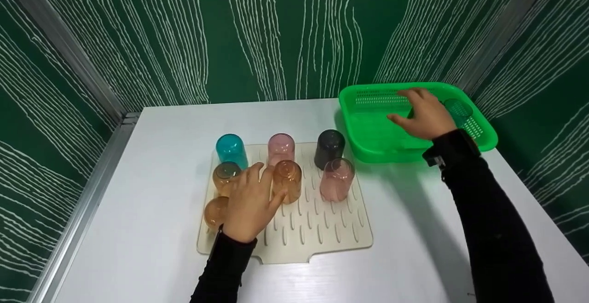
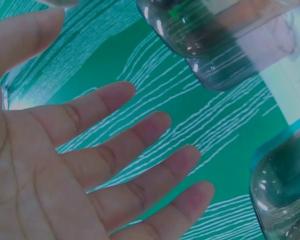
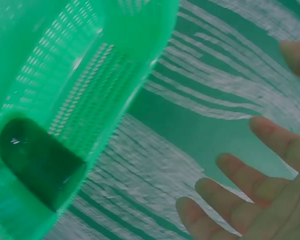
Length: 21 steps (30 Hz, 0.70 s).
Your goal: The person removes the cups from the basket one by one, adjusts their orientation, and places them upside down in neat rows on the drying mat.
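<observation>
My left hand [image 1: 251,204] is over the left part of a beige draining mat [image 1: 317,245], fingers spread and, in the left wrist view, the palm bare. Just right of its thumb stands an upside-down amber cup [image 1: 288,188]. Two more amber cups, one behind [image 1: 224,176] and one in front [image 1: 215,213], are partly covered by that hand. Over the green basket [image 1: 368,153] my right hand [image 1: 427,115] hangs with fingers apart, holding nothing. A dark-looking cup [image 3: 40,162] lies inside the basket, beside this hand.
At the mat's back stand a blue cup [image 1: 231,149], a pink cup [image 1: 281,146] and a black cup [image 1: 330,149], all upside down. Another pink cup [image 1: 337,181] is at the mat's right. Green patterned walls [image 1: 294,31] enclose the white table [image 1: 152,192].
</observation>
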Tool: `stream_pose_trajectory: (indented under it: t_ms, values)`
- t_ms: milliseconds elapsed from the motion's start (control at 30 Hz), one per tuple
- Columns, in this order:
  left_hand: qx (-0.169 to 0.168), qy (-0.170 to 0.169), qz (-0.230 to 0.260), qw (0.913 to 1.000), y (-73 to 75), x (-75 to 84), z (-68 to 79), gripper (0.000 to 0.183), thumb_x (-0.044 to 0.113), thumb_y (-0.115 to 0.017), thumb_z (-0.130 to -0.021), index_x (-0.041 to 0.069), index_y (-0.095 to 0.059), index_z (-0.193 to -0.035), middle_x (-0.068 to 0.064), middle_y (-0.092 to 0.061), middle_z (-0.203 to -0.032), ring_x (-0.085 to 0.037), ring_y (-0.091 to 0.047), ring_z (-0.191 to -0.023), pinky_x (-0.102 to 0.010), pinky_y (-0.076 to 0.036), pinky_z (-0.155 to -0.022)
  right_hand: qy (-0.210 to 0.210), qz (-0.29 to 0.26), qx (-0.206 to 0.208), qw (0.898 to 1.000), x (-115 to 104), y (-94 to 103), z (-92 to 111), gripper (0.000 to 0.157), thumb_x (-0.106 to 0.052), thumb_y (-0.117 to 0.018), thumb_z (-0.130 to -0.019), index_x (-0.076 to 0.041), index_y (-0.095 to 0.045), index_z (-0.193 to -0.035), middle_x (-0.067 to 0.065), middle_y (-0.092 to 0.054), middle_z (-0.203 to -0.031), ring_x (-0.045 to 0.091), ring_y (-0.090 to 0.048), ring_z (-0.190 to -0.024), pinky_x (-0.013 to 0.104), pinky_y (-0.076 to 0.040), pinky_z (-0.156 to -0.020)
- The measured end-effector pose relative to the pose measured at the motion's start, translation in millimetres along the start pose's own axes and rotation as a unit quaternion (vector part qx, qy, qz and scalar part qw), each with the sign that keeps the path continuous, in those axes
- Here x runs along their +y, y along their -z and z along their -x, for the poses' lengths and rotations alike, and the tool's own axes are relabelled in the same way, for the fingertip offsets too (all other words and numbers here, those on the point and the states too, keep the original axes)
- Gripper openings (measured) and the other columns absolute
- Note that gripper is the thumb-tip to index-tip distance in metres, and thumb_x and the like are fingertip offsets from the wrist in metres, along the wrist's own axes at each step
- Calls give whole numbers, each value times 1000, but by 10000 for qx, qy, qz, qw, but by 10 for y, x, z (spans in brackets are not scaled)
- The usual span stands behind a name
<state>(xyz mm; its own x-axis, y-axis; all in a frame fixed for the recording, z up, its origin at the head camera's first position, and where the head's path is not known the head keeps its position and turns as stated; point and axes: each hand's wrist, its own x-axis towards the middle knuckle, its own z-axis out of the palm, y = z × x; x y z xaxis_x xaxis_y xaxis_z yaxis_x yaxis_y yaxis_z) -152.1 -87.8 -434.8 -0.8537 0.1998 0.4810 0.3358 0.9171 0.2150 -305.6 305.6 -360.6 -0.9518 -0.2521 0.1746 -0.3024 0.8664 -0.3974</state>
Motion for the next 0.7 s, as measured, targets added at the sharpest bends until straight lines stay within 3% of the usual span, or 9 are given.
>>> stream_pose_trajectory:
  t_ms: [167, 333, 467, 700]
  values:
    - [-73, 9, 30, 10000, 14, 4, -5, 55, 35, -83, -93, 1, -68, -133, -27, -68, -132, -45, -67, -121, -62, -58, -97, -560, -165, -615, 9964, 226, 125, -214, 86, -47, -62, -108, -2, -21, -170, 37, -8, -173, 60, -13, -160, 72, -21, -126]
    - [-94, 9, 25, 10000, 27, 0, -7, 55, 35, -83, -93, 0, -68, -132, -26, -68, -132, -44, -67, -121, -61, -58, -98, -947, -158, -1143, 9888, 464, 150, -328, 97, -49, -59, -107, -4, -4, -172, 37, 13, -173, 61, 10, -160, 77, -10, -127]
    - [-126, 25, 57, 9999, 33, 0, 2, 54, 35, -83, -93, 0, -68, -132, -26, -68, -132, -44, -67, -121, -61, -57, -99, -1170, 27, -1386, 9834, 603, 111, -365, 101, -46, -63, -106, 1, -1, -171, 40, 15, -171, 64, 18, -156, 80, -3, -125]
    - [-297, 70, 156, 9994, 40, 10, 5, 57, 35, -86, -91, 0, -68, -132, -26, -68, -133, -44, -67, -123, -59, -56, -104, -1343, 476, -1754, 9741, 743, -30, -388, 107, -44, -69, -102, 7, -1, -168, 46, 11, -168, 71, 18, -151, 85, -4, -121]
